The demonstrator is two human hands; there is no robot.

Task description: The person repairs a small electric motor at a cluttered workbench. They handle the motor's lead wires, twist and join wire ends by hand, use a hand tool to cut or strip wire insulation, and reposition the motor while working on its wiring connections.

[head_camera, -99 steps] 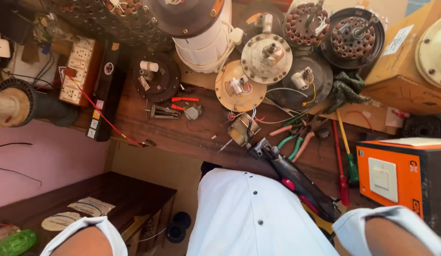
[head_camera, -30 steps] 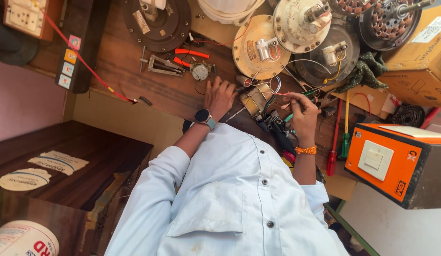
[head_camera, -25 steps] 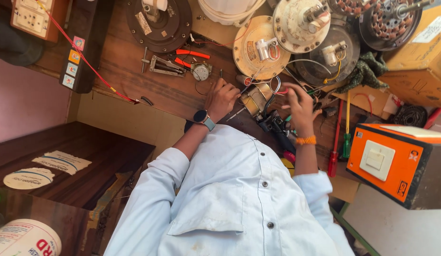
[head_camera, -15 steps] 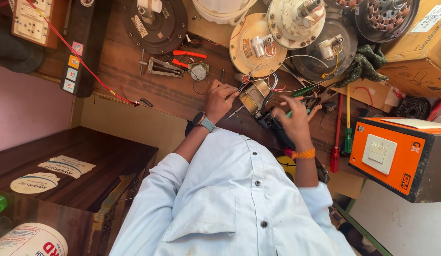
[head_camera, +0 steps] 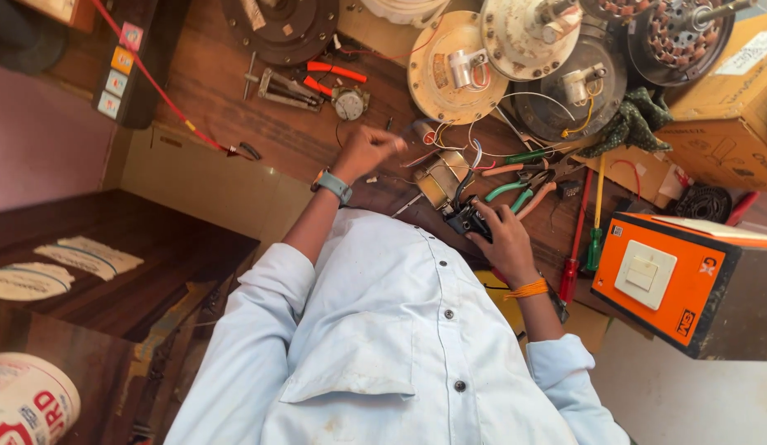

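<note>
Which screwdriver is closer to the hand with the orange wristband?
The red-handled screwdriver, lying just beside that right hand at the wrist. The green-handled screwdriver lies farther out, next to the orange box.

Left hand (head_camera: 365, 152) raised, fingers curled, right hand (head_camera: 503, 239) gripping

Matt, worn brown wood on the bench (head_camera: 260, 136), scuffed. Dull bare metal on the fan plates (head_camera: 458, 70), with coppery windings on the rotor (head_camera: 680, 33) at upper right. Glossy orange plastic on the box (head_camera: 672, 280) at right. Rough brown cardboard on the carton (head_camera: 721, 140). Soft pale cloth on the shirt (head_camera: 383, 346), creased. Black plastic on the part (head_camera: 470, 221) at centre.
</note>
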